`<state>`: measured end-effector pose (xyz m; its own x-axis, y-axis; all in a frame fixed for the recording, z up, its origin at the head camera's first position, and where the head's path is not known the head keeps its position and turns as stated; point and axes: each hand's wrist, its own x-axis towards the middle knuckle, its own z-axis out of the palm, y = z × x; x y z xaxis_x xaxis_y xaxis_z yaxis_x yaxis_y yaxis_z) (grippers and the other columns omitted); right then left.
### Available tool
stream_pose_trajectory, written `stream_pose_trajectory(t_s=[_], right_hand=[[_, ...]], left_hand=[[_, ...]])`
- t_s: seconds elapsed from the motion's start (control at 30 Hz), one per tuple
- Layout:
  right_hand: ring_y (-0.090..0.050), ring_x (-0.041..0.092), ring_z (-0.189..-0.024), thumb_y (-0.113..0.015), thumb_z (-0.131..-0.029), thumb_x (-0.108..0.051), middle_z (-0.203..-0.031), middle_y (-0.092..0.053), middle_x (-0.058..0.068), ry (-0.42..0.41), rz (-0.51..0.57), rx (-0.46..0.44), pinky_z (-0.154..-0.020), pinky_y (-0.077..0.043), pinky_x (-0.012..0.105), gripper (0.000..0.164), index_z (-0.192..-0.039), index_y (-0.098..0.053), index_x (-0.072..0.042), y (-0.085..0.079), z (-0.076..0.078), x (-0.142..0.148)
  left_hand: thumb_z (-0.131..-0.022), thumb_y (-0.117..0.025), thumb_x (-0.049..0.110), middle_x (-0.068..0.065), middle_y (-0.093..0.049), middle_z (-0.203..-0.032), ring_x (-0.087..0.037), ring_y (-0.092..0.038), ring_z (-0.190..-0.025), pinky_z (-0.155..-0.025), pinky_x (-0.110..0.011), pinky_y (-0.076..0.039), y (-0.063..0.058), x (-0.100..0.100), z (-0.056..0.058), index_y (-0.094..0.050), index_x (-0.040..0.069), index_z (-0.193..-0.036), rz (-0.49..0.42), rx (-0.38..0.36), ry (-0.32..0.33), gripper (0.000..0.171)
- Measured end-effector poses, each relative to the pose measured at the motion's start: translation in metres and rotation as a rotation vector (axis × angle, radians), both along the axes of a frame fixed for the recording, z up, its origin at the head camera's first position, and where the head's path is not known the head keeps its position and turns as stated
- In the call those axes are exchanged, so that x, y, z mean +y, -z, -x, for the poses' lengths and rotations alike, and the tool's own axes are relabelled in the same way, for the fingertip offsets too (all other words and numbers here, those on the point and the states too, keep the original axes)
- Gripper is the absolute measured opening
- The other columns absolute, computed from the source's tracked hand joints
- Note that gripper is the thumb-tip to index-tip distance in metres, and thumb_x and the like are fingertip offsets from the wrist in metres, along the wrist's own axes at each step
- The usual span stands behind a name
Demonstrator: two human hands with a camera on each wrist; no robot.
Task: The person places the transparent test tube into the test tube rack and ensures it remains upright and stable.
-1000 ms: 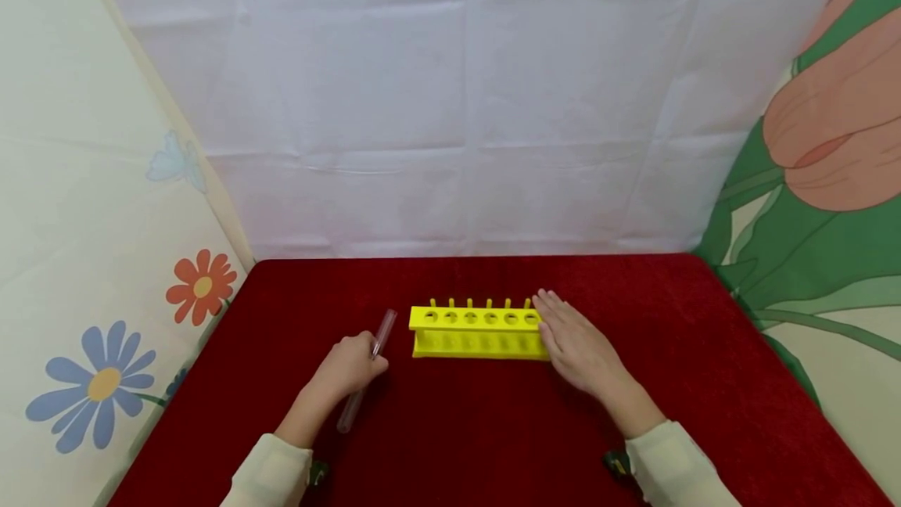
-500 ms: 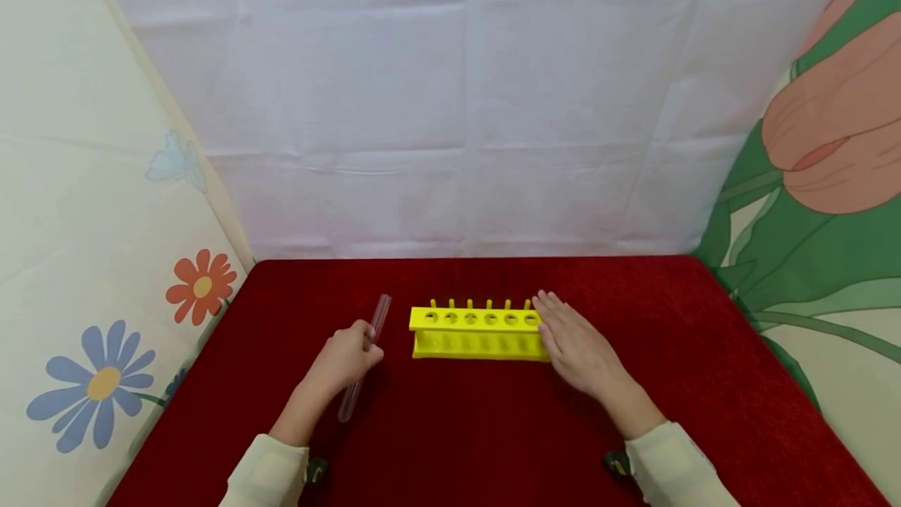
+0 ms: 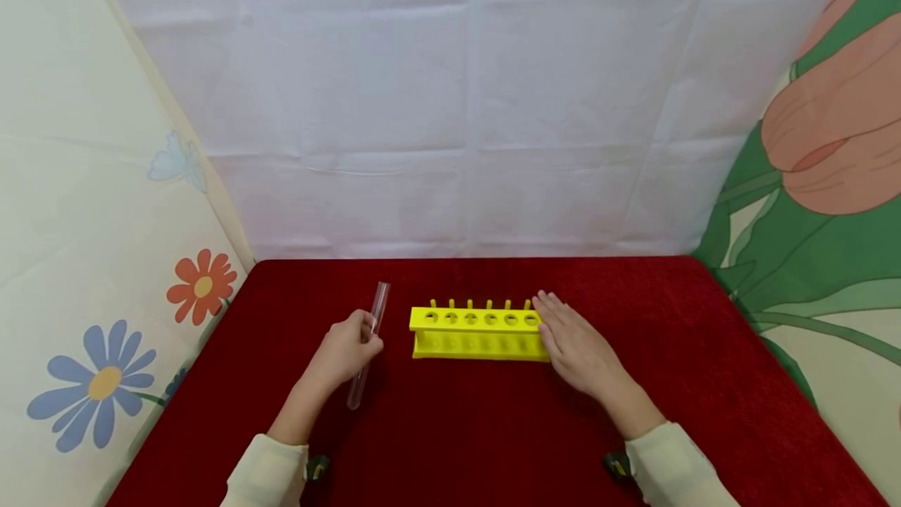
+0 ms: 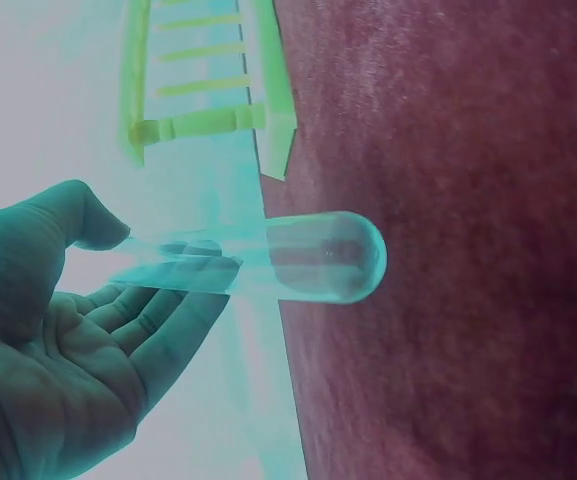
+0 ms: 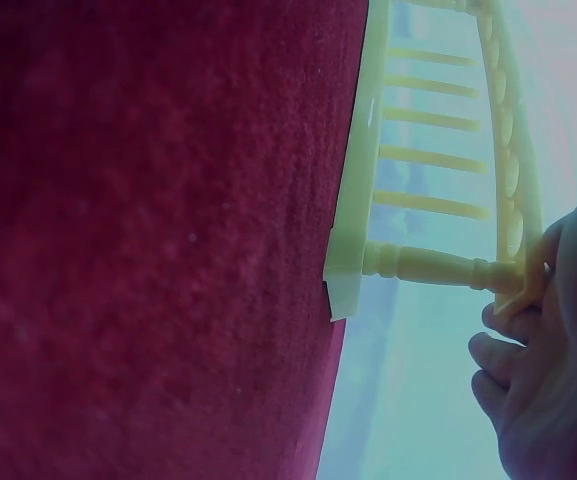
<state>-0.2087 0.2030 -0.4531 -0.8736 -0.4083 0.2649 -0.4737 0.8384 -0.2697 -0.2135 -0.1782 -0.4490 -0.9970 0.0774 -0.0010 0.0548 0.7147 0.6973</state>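
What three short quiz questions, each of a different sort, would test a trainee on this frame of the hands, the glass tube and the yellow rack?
1. True or false: the clear glass test tube stands in the yellow plastic six-hole rack.
2. Which hand holds the tube: A left hand, B right hand?
3. Fill in: the right hand rests against the rack's ____ end.

Key: 1 false; 2 A; 3 right.

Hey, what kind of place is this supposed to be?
Probably a makeshift tabletop recording booth: a red cloth table, hung sheets, a yellow test-tube rack and a glass test tube.
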Motion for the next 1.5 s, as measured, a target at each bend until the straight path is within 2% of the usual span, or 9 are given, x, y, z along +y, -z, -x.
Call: stream_pose_trajectory(t_s=[0.17,0.3,0.5,0.7,1.07,1.5], right_hand=[[-0.032,0.038,-0.148,-0.037,-0.110,-0.017,-0.158,-0.038,0.022,-0.001,-0.004,0.001,-0.121,-0.027,0.052,0.047,-0.150,-0.040,0.007,0.001,0.000,0.000],[-0.032,0.037,-0.148,-0.036,-0.110,-0.018,-0.158,-0.038,0.021,0.001,-0.008,0.001,-0.121,-0.027,0.052,0.047,-0.150,-0.040,0.007,0.001,0.000,0.001],[-0.032,0.037,-0.148,-0.037,-0.110,-0.017,-0.159,-0.037,0.020,0.002,-0.005,-0.001,-0.121,-0.027,0.052,0.047,-0.151,-0.040,0.006,0.001,0.000,0.001],[-0.032,0.037,-0.148,-0.037,-0.110,-0.017,-0.159,-0.037,0.021,0.003,-0.002,0.001,-0.121,-0.027,0.052,0.047,-0.151,-0.040,0.006,0.000,0.000,0.001],[-0.033,0.038,-0.148,-0.038,-0.110,-0.016,-0.158,-0.038,0.022,-0.001,0.001,0.007,-0.120,-0.027,0.053,0.047,-0.150,-0.039,0.007,0.001,0.000,0.001],[-0.033,0.036,-0.148,-0.039,-0.110,-0.018,-0.158,-0.039,0.021,0.002,-0.003,0.008,-0.120,-0.028,0.052,0.048,-0.151,-0.039,0.006,0.002,0.000,0.001]], left_hand=[[-0.091,-0.066,0.009,-0.008,-0.068,-0.097,-0.017,-0.065,-0.080,-0.066,-0.034,-0.058,-0.003,0.000,0.000,-0.059,0.000,-0.117,-0.046,0.040,0.002,0.028],[-0.091,-0.068,0.009,-0.009,-0.067,-0.100,-0.018,-0.065,-0.085,-0.067,-0.033,-0.059,-0.006,0.001,0.001,-0.057,0.001,-0.116,-0.102,0.045,-0.004,0.029],[-0.092,-0.066,0.006,-0.009,-0.068,-0.101,-0.017,-0.066,-0.085,-0.069,-0.032,-0.059,-0.008,0.003,0.000,-0.056,0.000,-0.123,-0.161,0.027,0.007,0.033],[-0.098,-0.065,0.009,-0.015,-0.070,-0.105,-0.017,-0.065,-0.080,-0.070,-0.032,-0.059,-0.009,0.005,0.001,-0.058,0.001,-0.126,-0.213,0.004,0.016,0.031],[-0.099,-0.066,0.015,-0.010,-0.072,-0.104,-0.017,-0.069,-0.085,-0.073,-0.031,-0.061,-0.016,0.011,0.000,-0.061,0.004,-0.121,-0.304,0.048,0.059,0.025],[-0.098,-0.067,0.012,-0.010,-0.073,-0.106,-0.018,-0.071,-0.085,-0.074,-0.032,-0.061,-0.019,0.017,0.002,-0.061,0.005,-0.122,-0.304,0.109,0.108,0.025]])
